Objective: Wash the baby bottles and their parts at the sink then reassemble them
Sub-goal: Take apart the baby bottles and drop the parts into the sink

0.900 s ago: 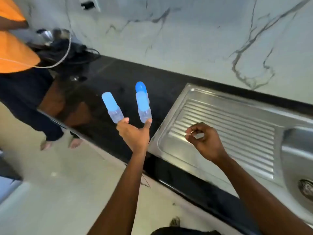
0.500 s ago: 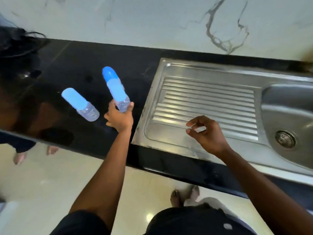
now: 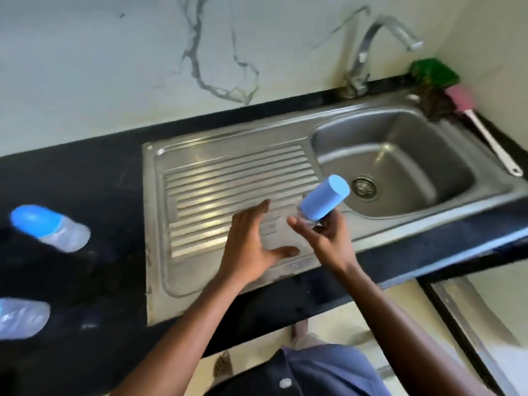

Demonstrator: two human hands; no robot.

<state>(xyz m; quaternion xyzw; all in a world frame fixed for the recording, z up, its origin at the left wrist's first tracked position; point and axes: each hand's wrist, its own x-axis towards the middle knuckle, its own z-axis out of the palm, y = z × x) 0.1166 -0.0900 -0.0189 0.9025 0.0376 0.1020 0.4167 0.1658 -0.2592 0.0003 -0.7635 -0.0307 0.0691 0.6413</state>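
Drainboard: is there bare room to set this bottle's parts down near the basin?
Drainboard is bare between black counter and basin, beyond both hands. Left counter edge holds a capped bottle; the basin's right rim is crowded by brush and sponge.

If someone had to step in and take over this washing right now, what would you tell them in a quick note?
Right hand grips a capped bottle over the drainboard, beside the basin. Left hand is open, holding nothing. Another capped bottle lies on the black counter, far left. Tap shows no water. Done: one bottle carried to the sink. Left: uncap, wash all parts, reassemble.
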